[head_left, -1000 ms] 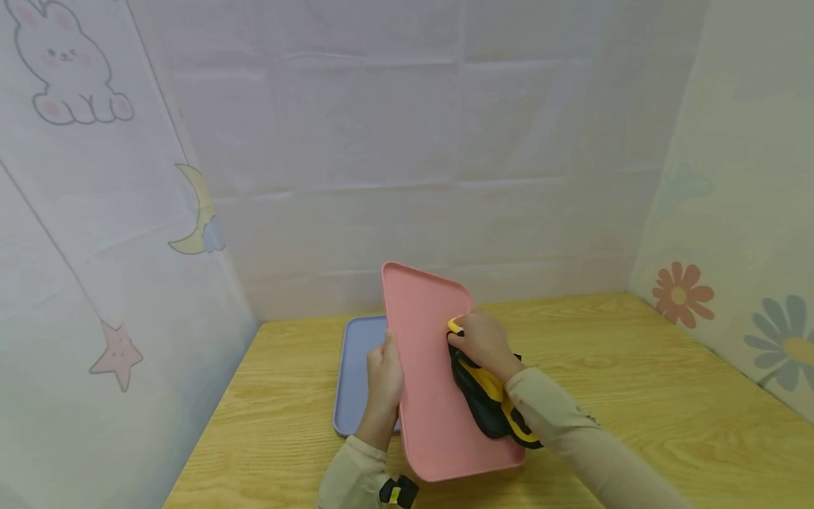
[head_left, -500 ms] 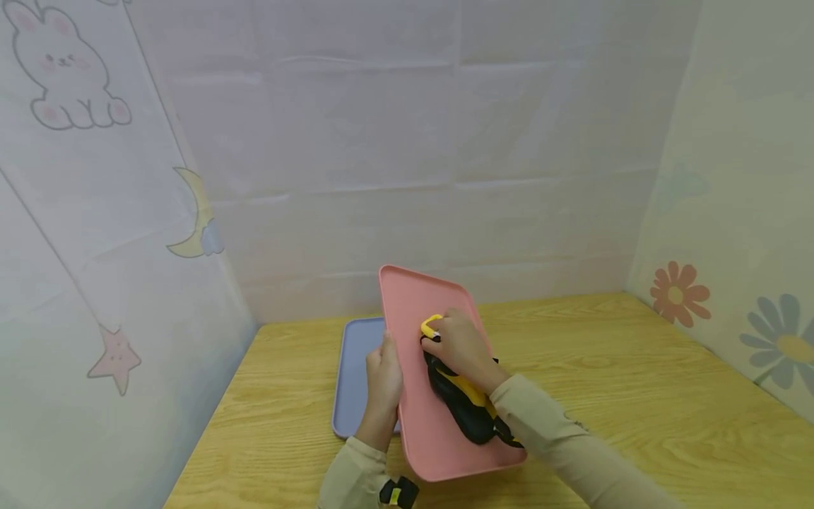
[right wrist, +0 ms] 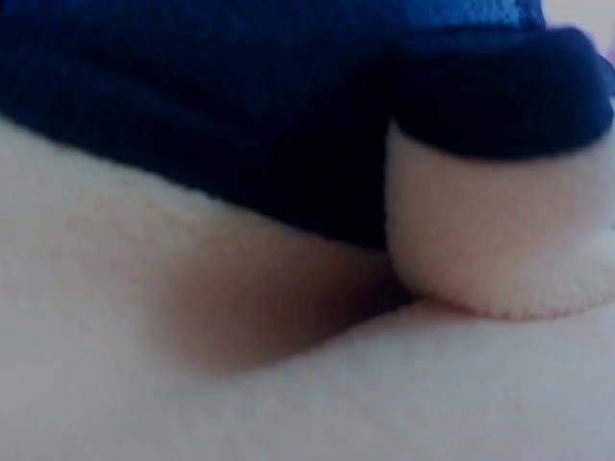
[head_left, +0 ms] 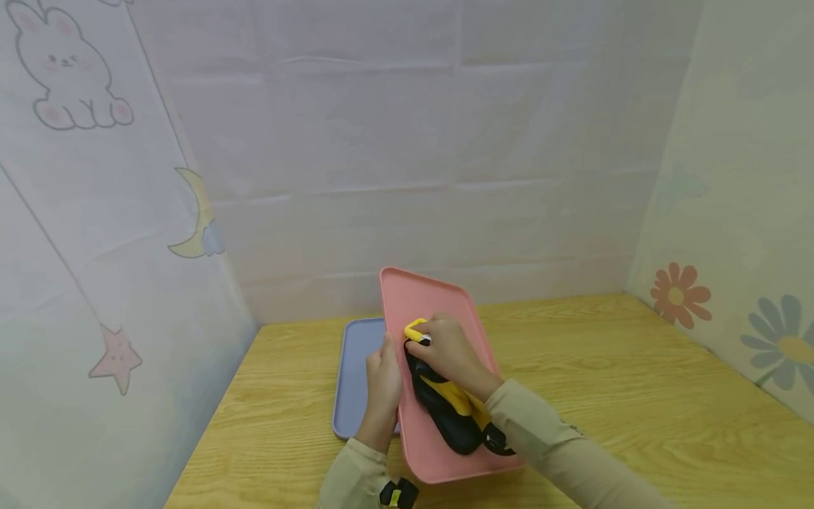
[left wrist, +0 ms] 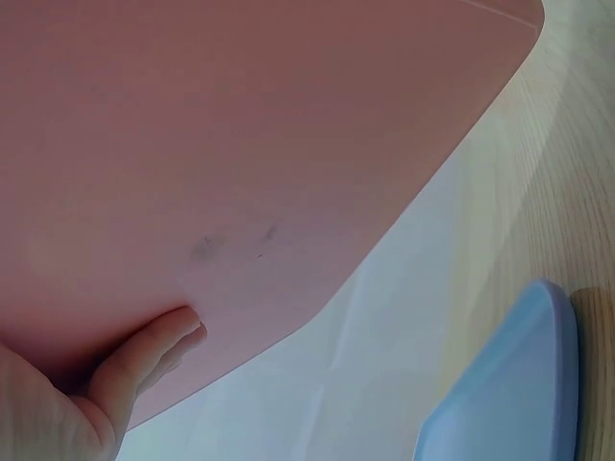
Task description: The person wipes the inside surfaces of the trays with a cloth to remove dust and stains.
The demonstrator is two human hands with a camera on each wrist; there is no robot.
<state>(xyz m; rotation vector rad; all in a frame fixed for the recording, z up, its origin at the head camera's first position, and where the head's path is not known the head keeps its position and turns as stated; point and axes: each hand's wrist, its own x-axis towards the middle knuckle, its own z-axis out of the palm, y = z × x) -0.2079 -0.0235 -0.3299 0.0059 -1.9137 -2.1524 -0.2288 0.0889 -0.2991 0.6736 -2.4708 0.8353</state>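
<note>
The pink tray tilts steeply right of the left hand, which grips only 1 edge, so it could twist. Gripped below the right hand, the black-and-yellow bundle might slide down if the fingers slacken.

1. Supporting surface: a flat, yellow-brown, wood-grained tabletop, its fine streaks running roughly from side to side. The far edge crosses the head view almost straight; the left edge slants down toward the lower left.
2. Object on the surface: a blue, rectangular, shallow, smooth tray with rounded corners and a low raised rim. It lies on the left part of the tabletop, its far end close to the far edge; its right part is hidden.
3. Left wrist view: the wood appears paler, with a dark shadow just beside the tray's rim.
</note>
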